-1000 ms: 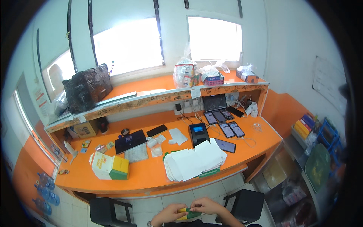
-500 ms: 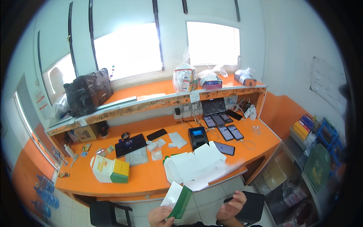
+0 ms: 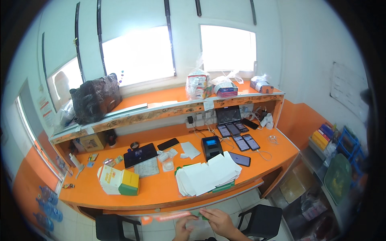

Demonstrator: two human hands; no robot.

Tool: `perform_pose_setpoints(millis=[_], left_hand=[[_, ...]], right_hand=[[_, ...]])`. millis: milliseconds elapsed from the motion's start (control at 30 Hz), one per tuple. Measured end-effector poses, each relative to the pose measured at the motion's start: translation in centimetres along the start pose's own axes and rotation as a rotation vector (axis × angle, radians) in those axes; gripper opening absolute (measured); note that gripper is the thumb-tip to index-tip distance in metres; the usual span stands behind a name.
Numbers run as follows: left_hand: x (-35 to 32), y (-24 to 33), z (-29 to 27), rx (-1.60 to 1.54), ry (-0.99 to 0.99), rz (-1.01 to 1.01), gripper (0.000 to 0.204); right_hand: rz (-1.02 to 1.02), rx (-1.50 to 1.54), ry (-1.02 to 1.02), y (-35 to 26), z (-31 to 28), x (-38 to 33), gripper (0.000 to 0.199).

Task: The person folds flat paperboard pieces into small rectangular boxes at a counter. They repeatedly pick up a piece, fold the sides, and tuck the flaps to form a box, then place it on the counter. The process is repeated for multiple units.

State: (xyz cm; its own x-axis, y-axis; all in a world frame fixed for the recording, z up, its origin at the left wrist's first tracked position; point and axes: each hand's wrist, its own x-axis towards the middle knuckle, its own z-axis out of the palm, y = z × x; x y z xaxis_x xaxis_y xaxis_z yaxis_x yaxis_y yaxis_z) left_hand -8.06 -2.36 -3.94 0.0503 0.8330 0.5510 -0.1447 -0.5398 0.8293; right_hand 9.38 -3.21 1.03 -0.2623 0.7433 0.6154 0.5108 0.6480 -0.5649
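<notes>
Both my hands meet at the lower middle, in front of the orange desk. My left hand (image 3: 183,228) is closed on a thin cardboard carton (image 3: 173,215), whose orange-and-white part is smeared by motion. My right hand (image 3: 220,223) grips its green end, fingers bent over the edge. Just beyond them on the desk lies a pile of flat cardboard cartons (image 3: 207,174), white side up, with green edges showing at the front. To the left, several yellow, white and green cartons (image 3: 118,181) lean together in a row.
Several phones (image 3: 241,142), a card-style machine with a lit screen (image 3: 211,146) and cables stand at the right. A tablet (image 3: 140,155) and tape roll (image 3: 134,145) lie at the left. Black chairs (image 3: 262,221) flank me. Bagged packages (image 3: 198,85) sit on the upper shelf.
My right hand has moved left and joined my left hand on the carton. The carton has turned and blurred. A white flap sliding at the pile's front right has gone from there.
</notes>
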Motion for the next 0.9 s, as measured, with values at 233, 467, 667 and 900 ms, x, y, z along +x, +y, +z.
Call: perform_pose_setpoints(millis=[233,467,667,900], left_hand=[[-1.8,-3.7,-4.0,-0.432,0.155,-0.562,0.030],[-0.2,-1.1,-3.0,-0.058,0.205,-0.539,0.033],[-0.2,-0.9,-3.3,0.594,-0.063,-0.087,0.028],[-1.0,-2.3,-1.2,0.796,-0.067,-0.034,0.023]], right_hand=[[-0.222,-0.237,-0.062,-0.4,0.6,0.2,0.034],[-0.164,-0.210,-0.097,0.6,0.2,0.2,0.034],[-0.024,-0.137,0.034,0.5,-0.3,0.3,0.025],[0.138,0.065,0.257,0.2,1.7,0.4,0.019]])
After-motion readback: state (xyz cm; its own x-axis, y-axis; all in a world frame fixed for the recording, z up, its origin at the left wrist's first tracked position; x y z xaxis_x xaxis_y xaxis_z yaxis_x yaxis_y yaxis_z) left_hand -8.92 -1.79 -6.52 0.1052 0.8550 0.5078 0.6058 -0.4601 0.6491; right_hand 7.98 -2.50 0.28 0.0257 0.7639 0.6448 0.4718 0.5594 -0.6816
